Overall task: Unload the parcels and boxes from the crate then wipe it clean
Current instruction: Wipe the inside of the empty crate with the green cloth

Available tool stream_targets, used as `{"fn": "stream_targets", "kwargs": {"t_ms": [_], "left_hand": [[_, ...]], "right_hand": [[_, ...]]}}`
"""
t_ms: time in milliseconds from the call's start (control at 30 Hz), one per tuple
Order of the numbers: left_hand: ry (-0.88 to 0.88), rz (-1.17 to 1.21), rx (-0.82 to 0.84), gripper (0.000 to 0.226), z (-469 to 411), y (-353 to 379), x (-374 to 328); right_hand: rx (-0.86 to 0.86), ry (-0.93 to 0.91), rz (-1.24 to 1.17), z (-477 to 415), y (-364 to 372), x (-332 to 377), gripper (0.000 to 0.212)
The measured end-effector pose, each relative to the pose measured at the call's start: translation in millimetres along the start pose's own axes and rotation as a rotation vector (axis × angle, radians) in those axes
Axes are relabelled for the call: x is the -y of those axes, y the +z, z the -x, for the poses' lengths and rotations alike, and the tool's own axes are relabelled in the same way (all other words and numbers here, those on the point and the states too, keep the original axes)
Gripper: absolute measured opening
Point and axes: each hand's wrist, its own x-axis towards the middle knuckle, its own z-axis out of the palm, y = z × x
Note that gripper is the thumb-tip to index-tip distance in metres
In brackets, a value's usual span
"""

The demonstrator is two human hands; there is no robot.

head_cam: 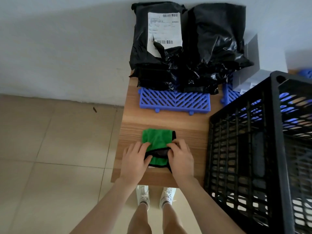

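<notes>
Left hand [135,159] and right hand [181,159] each pinch a fold of the green cloth [157,137], which lies on the wooden table [165,120]. To their right the black crate [244,141] stands upright, opening upward; inside, only its lattice walls show. Farther on, two black parcels [217,36] lie on a blue grid panel [173,100], long axes pointing away.

Left hand [135,159] and right hand [181,158], side by side, apparently pinch cloth [157,137].
</notes>
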Motion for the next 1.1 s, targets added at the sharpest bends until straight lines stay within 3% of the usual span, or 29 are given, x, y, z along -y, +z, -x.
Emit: {"fn": "stream_targets", "kwargs": {"t_ms": [133,200,333,533,700,767,867,1033,1100], "left_hand": [[0.003,-0.012,-0.004,0.034,8.8,0.6,-2.7],[-0.016,-0.011,0.019,0.029,13.1,1.2,-4.3],[-0.075,0.030,0.058,0.025,16.3,1.0,-7.4],[-0.137,0.103,0.107,0.018,12.1,1.7,-9.1],[-0.252,0.191,0.104,0.024,4.7,4.9,-14.4],[-0.338,0.265,0.035,0.015,2.4,7.3,-17.4],[-0.560,0.470,-0.087,0.009,-0.5,8.9,-21.3],[-0.776,0.654,-0.093,0.019,1.9,11.6,-24.1],[-0.915,0.885,-0.060,0.022,2.4,12.9,-22.7]], "right_hand": [[-0.162,-0.050,-0.018,13.6,-7.0,-12.7,0.022],[-0.083,-0.014,0.010,22.6,-6.7,-21.9,0.023],[0.232,0.081,0.058,38.0,-1.4,-34.7,0.031],[0.045,0.527,-0.379,23.3,-0.1,-19.5,0.011],[0.147,0.895,-0.604,-4.7,-3.1,-5.5,0.036],[0.123,0.963,-0.815,-8.8,-4.7,2.8,0.041],[0.071,0.935,-1.013,-4.0,-6.2,9.6,0.041],[0.056,0.798,-0.788,18.8,-1.4,11.0,0.044],[0.052,0.718,-0.729,26.8,2.9,12.1,0.048]]}}
